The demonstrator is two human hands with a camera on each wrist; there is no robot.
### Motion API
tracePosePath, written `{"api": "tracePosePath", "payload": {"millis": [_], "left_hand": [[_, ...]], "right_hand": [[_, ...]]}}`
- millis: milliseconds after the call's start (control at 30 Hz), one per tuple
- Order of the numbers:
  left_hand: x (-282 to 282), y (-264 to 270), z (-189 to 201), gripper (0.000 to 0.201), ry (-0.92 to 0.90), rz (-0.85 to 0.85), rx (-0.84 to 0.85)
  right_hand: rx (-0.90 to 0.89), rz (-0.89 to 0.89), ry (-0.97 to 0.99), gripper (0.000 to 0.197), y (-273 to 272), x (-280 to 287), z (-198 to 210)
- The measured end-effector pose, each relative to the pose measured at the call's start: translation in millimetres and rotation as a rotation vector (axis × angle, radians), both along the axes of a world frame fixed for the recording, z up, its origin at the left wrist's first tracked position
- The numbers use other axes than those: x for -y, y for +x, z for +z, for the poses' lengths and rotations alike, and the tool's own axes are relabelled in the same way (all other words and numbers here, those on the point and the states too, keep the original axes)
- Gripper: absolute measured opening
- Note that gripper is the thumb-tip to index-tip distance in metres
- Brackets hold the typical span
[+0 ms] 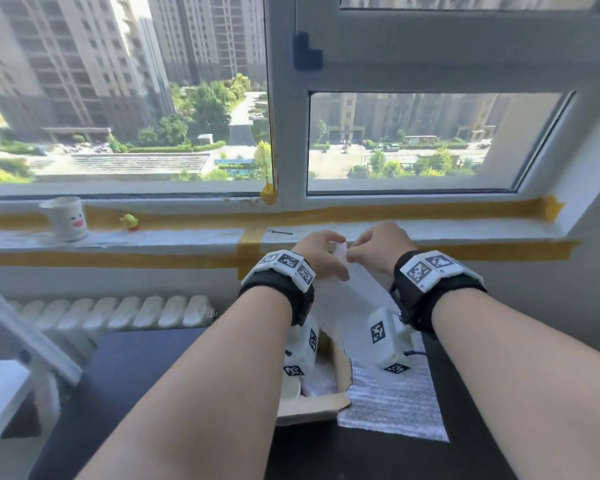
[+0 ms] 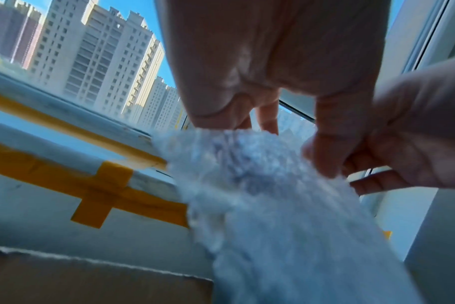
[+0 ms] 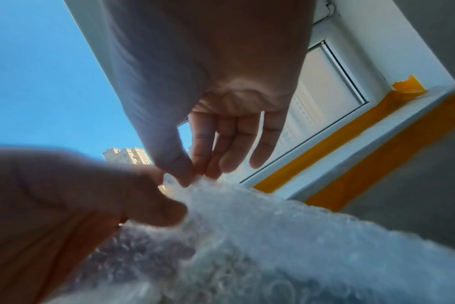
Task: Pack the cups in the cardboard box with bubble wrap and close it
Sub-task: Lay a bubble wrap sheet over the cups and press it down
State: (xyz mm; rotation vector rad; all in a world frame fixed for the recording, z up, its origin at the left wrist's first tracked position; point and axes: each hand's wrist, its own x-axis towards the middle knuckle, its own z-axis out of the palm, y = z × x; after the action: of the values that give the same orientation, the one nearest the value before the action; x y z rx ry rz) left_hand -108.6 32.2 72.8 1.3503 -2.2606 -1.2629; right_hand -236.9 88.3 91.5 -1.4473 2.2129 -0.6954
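Observation:
Both hands are raised in front of the windowsill, pinching the top edge of a sheet of bubble wrap (image 1: 361, 289) that hangs down to the black table. My left hand (image 1: 321, 252) grips its upper left corner, my right hand (image 1: 378, 247) the edge beside it. The wrist views show the wrap (image 2: 260, 185) (image 3: 247, 226) close up, with thumb and fingers of each hand closed on it. Below the wrists stands the open cardboard box (image 1: 312, 407), holding white wrap and a pale cup (image 1: 290, 388) partly hidden by my left arm. A white mug (image 1: 68, 220) with a face stands on the sill at left.
The windowsill (image 1: 187, 237) carries yellow tape strips and a small green toy (image 1: 129, 221). A radiator (image 1: 118, 311) runs under it at left. The wrap's lower end lies flat on the black table (image 1: 146, 375) right of the box. A white frame (image 1: 21, 337) stands at far left.

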Motion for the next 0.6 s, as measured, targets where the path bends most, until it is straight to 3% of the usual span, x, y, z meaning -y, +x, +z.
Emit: {"api": "tracePosePath", "payload": {"millis": [133,267,367,400,500,600], "left_hand": [[1,23,5,0.033,-0.097,0.105,-0.002],[6,48,11,0.005,-0.14,0.176,-0.046],[14,68,16,0.012,-0.099,0.213,-0.093],[15,73,19,0.009,-0.106,0.229,-0.111],[21,84,23,0.025,-0.069,0.286,-0.174],[25,94,21,0.046,-0.051,0.364,-0.282]], "right_hand": [[0.063,0.08,-0.101,0.008,17,1,7],[0.227,0.146,-0.112,0.035,26,3,2],[0.259,0.18,0.012,0.052,30,4,-2],[0.244,0.195,0.04,0.046,31,4,-3],[0.245,0.194,0.035,0.02,41,3,-3],[0.33,0.131,-0.007,0.016,50,3,-1]]}}
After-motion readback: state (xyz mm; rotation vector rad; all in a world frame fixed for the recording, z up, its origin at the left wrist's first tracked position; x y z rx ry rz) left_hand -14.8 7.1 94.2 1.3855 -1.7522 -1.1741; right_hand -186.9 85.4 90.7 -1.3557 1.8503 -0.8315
